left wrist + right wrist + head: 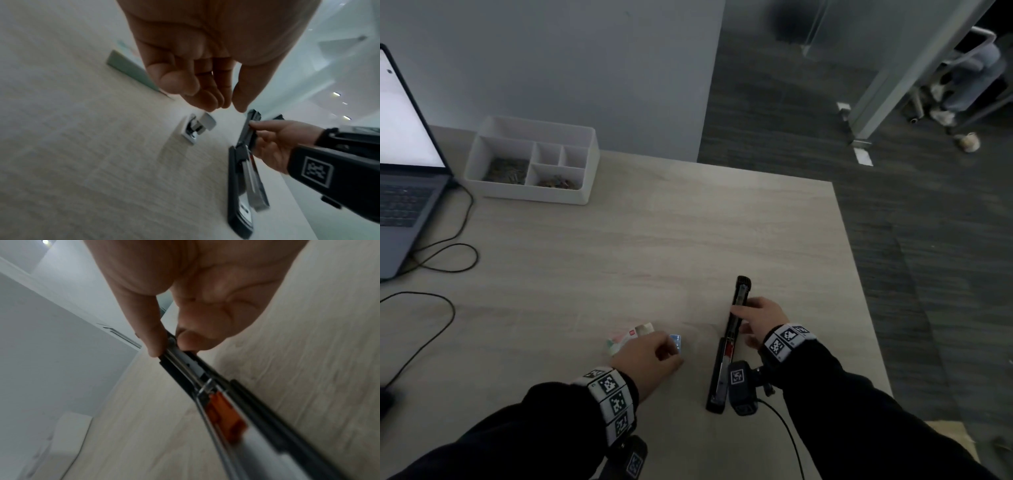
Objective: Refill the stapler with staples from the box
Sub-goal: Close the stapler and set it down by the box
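Note:
A black stapler (740, 294) lies swung open flat on the pale wooden table (619, 246), its metal staple channel and orange pusher (224, 412) facing up. My right hand (756, 317) pinches the stapler's far arm (180, 368) between thumb and fingers (168, 344). About a hand's width left of the stapler (240, 186), my left hand (654, 354) hovers over the small staple box (625, 340) and its blue-and-silver inner tray (676, 341). My left fingers (205, 97) hang loosely curled near the thumb, with nothing visible between them. The tray (193, 129) lies just beyond their tips.
A white desk organiser (530, 161) holding small items stands at the back left. An open laptop (404, 192) sits at the far left, with black cables (448, 260) looping over the table. The table's right edge (859, 291) drops to dark carpet.

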